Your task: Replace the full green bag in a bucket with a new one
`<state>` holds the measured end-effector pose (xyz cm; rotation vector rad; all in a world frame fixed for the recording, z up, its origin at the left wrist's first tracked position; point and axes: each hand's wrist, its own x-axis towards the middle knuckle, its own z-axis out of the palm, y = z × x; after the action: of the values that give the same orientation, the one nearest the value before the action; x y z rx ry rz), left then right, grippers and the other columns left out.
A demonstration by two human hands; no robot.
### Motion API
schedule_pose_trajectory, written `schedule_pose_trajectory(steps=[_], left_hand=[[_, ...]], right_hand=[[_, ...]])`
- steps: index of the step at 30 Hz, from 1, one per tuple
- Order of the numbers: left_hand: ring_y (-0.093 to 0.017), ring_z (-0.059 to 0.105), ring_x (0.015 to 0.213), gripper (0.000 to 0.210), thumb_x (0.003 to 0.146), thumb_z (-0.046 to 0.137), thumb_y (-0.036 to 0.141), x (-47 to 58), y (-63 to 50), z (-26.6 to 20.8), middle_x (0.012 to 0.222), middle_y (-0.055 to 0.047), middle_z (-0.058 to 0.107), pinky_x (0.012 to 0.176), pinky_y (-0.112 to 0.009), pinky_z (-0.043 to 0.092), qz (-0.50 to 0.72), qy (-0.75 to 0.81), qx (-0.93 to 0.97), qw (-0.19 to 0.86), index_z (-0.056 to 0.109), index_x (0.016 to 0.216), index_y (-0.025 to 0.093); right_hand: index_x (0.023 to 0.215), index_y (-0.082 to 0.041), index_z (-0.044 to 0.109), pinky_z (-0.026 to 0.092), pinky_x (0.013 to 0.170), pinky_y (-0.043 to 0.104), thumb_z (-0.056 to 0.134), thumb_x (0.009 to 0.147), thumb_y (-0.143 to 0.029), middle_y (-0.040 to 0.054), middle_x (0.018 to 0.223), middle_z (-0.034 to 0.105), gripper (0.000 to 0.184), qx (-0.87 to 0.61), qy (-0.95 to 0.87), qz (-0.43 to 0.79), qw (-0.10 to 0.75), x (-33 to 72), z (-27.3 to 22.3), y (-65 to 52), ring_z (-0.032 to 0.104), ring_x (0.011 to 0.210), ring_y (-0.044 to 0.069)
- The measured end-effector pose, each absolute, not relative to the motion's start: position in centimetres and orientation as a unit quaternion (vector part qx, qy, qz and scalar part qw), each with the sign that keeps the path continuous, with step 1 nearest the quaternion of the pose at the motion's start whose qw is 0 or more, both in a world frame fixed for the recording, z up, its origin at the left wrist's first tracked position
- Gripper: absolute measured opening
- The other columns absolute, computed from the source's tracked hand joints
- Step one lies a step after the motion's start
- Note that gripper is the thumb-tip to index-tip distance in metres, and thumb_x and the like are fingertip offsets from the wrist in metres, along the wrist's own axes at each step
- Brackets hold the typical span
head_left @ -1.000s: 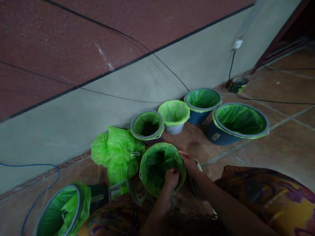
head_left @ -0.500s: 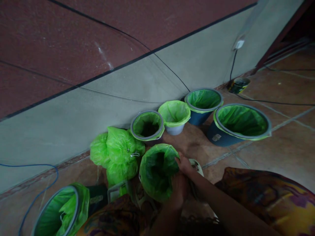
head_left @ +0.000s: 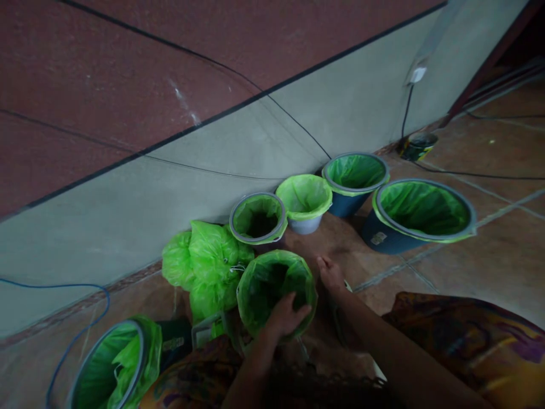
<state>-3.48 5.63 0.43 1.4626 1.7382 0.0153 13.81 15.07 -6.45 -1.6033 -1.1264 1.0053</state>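
Observation:
In the middle stands a round bin with a light green plastic liner (head_left: 259, 272) folded over its rim. My left hand (head_left: 289, 315) is over the near side of its mouth, fingers and thumb spread, holding nothing. Just right of that bin is my right hand (head_left: 331, 275), its fingers curled together and apart from the rim. What those fingers hold, if anything, is hidden. A pale curved edge (head_left: 348, 286) shows beside the right wrist; its kind is unclear.
Several lined bins stand along the wall, among them a grey-rimmed bin (head_left: 259, 241), a pale bucket (head_left: 305, 226) and a large blue bin (head_left: 394, 244). Green bags (head_left: 213, 261) lie left. A tipped bin (head_left: 138, 358), a blue cable (head_left: 70, 329) and a tin (head_left: 419, 149) are also there.
Both hands have let go of the right side of the liner's rim. My left hand has moved left over the bin's mouth and opened; my right hand has drawn away to the right.

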Motion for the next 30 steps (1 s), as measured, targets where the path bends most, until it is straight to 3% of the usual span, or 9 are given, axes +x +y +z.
schedule_pose_trajectory(steps=[2, 5, 8, 14, 21, 25, 30], left_hand=[[-0.022, 0.048, 0.135, 0.053, 0.091, 0.045, 0.027, -3.7, 8.0, 0.4, 0.145, -0.015, 0.053, 0.115, -0.031, 0.033, 0.095, 0.755, 0.530, 0.374, 0.048, 0.141, 0.010], [-0.019, 0.044, 0.139, 0.061, 0.087, 0.047, 0.014, -2.7, 11.2, -0.8, 0.150, -0.016, 0.047, 0.116, -0.025, 0.031, 0.126, 0.789, 0.491, 0.347, 0.038, 0.147, 0.005], [-0.020, 0.050, 0.134, 0.062, 0.086, 0.052, 0.015, -1.4, 12.8, -2.3, 0.145, -0.017, 0.052, 0.112, -0.024, 0.035, 0.100, 0.790, 0.490, 0.354, 0.039, 0.146, 0.005], [-0.024, 0.065, 0.113, 0.030, 0.089, 0.051, 0.018, -1.0, 13.5, -4.3, 0.117, -0.014, 0.072, 0.101, -0.028, 0.044, 0.048, 0.782, 0.511, 0.354, 0.070, 0.112, 0.012], [-0.025, 0.068, 0.107, 0.031, 0.090, 0.046, 0.011, -3.1, 14.0, -5.2, 0.111, -0.017, 0.073, 0.093, -0.030, 0.048, 0.033, 0.806, 0.488, 0.332, 0.071, 0.108, 0.011], [-0.026, 0.065, 0.112, 0.035, 0.088, 0.047, 0.012, -3.9, 14.1, -3.7, 0.117, -0.018, 0.069, 0.097, -0.032, 0.047, 0.044, 0.819, 0.487, 0.301, 0.067, 0.117, 0.010], [-0.019, 0.063, 0.107, 0.033, 0.093, 0.040, 0.016, -3.8, 13.2, -0.5, 0.116, -0.010, 0.067, 0.097, -0.029, 0.047, 0.178, 0.807, 0.530, 0.190, 0.067, 0.112, 0.018]], right_hand=[[0.091, -0.019, 0.075, 0.051, 0.097, 0.046, 0.048, 0.081, -0.055, 0.0142, 0.100, 0.076, 0.045, -0.647, -0.455, 0.415, 0.449, 13.3, -6.8, 15.4, 0.069, 0.101, 0.029], [0.095, -0.018, 0.075, 0.048, 0.102, 0.049, 0.048, 0.083, -0.053, 0.0153, 0.107, 0.074, 0.046, -0.636, -0.457, 0.438, 0.442, 12.2, -7.2, 15.4, 0.067, 0.107, 0.029], [0.100, -0.019, 0.074, 0.050, 0.100, 0.047, 0.047, 0.087, -0.050, 0.0147, 0.109, 0.074, 0.043, -0.605, -0.480, 0.456, 0.443, 11.4, -7.3, 15.1, 0.068, 0.106, 0.028], [0.118, -0.020, 0.067, 0.050, 0.101, 0.043, 0.038, 0.094, -0.046, 0.0114, 0.116, 0.072, 0.045, -0.581, -0.544, 0.444, 0.412, 10.7, -6.6, 13.8, 0.067, 0.108, 0.026], [0.132, -0.019, 0.058, 0.051, 0.100, 0.041, 0.039, 0.093, -0.035, 0.0121, 0.123, 0.069, 0.046, -0.609, -0.583, 0.416, 0.341, 9.6, -6.8, 12.1, 0.066, 0.112, 0.027], [0.134, -0.016, 0.055, 0.052, 0.098, 0.042, 0.043, 0.091, -0.036, 0.0149, 0.122, 0.069, 0.049, -0.620, -0.577, 0.414, 0.334, 10.0, -6.9, 11.8, 0.066, 0.110, 0.028], [0.130, -0.015, 0.059, 0.048, 0.103, 0.047, 0.042, 0.093, -0.042, 0.0160, 0.126, 0.066, 0.049, -0.668, -0.547, 0.334, 0.379, 11.2, -5.6, 12.3, 0.062, 0.118, 0.029]])
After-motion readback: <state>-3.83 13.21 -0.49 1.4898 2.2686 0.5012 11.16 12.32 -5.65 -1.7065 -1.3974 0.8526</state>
